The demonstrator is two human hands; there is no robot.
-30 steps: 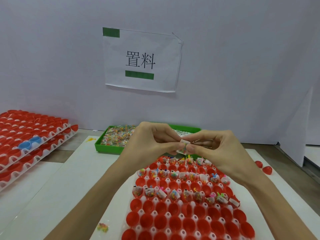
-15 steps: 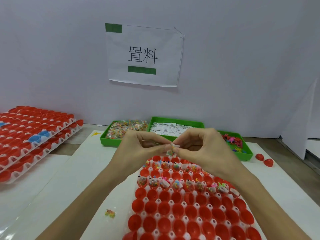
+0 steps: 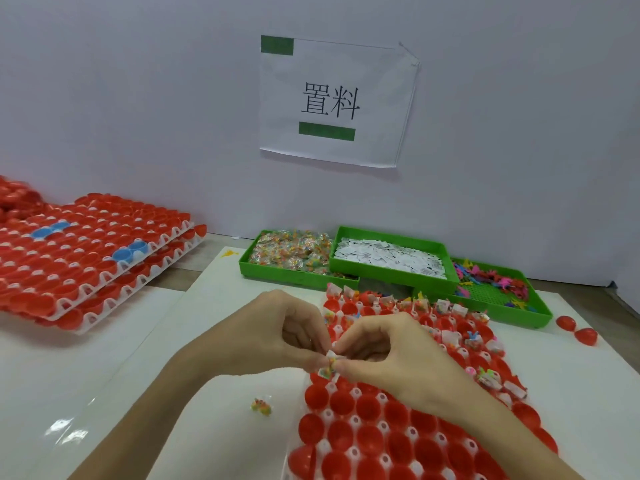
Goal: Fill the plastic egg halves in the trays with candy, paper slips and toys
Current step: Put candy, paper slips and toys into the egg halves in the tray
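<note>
Hands (image 3: 332,355) pinch one candy packet (image 3: 328,368) together above red egg tray (image 3: 374,431), green bins (image 3: 391,271) behind

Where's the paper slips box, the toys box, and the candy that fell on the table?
paper slips box (image 3: 388,273): head view, front green wall.
toys box (image 3: 485,294): head view, bare green floor.
fallen candy (image 3: 261,406): head view, middle of packet.

Bright, even overhead light; soft shadows under both forearms. White glare patch on glossy counter (image 3: 65,433), lower left. Stacked trays (image 3: 86,258) bow at left edge, wide-angle distortion. Slight overall softness; fingers (image 3: 322,344) mildly blurred.
</note>
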